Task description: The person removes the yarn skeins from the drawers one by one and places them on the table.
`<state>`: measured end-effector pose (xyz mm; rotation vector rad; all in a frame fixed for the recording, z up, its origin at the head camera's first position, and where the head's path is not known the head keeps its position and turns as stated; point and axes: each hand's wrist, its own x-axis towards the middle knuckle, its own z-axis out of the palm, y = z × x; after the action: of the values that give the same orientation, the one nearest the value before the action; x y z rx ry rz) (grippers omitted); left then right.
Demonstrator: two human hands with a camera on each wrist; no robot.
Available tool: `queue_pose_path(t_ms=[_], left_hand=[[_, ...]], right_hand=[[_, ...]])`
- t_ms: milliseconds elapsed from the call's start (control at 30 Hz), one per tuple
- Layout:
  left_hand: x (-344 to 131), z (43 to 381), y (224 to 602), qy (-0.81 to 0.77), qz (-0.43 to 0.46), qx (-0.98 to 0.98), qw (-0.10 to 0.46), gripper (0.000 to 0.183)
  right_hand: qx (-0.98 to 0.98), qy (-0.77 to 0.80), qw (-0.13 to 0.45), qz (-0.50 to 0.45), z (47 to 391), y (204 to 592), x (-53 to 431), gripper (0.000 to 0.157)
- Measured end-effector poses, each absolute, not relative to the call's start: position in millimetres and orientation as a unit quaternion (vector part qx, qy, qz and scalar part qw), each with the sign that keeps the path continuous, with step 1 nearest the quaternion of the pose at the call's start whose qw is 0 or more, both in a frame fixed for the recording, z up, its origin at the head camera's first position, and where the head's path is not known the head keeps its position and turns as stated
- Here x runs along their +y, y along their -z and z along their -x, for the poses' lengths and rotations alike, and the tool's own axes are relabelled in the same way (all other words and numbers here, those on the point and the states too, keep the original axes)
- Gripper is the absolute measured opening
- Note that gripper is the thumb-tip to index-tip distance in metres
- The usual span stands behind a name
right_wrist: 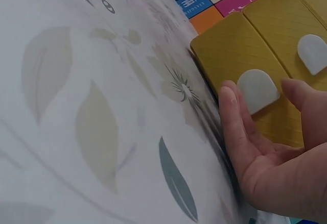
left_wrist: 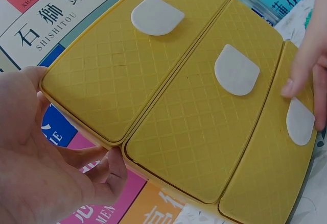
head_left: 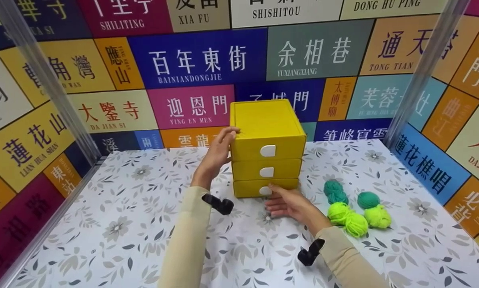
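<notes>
A yellow three-drawer box (head_left: 267, 148) stands on the table, each drawer front bearing a white tab. My left hand (head_left: 217, 154) rests against the box's left side, fingertips at its top edge. In the left wrist view the left hand (left_wrist: 61, 147) lies along the side edge of the top two drawers. My right hand (head_left: 293, 204) is at the bottom drawer (right_wrist: 258, 45). Its thumb is on one side of the white tab (right_wrist: 258, 91) and its fairly straight fingers (right_wrist: 235, 114) are on the other. All three drawers look closed.
Right of the box lie green yarn balls (head_left: 334, 192) and bright yellow-green yarn balls (head_left: 349, 220). A floral cloth (head_left: 115, 232) covers the table. Walls with colourful place-name signs (head_left: 197, 58) rise behind and at both sides, with clear corner posts.
</notes>
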<state>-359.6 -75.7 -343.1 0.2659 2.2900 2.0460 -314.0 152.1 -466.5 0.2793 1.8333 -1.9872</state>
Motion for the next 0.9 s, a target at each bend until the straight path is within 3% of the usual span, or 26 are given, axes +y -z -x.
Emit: queue_pose_path(t_ms=[900], left_hand=[[-75.6, 359.6, 343.0, -0.669, -0.083, 0.738, 0.031, 0.031]], right_hand=[[0.629, 0.742, 0.199, -0.12, 304.1, 466.6, 138.2, 0.056]])
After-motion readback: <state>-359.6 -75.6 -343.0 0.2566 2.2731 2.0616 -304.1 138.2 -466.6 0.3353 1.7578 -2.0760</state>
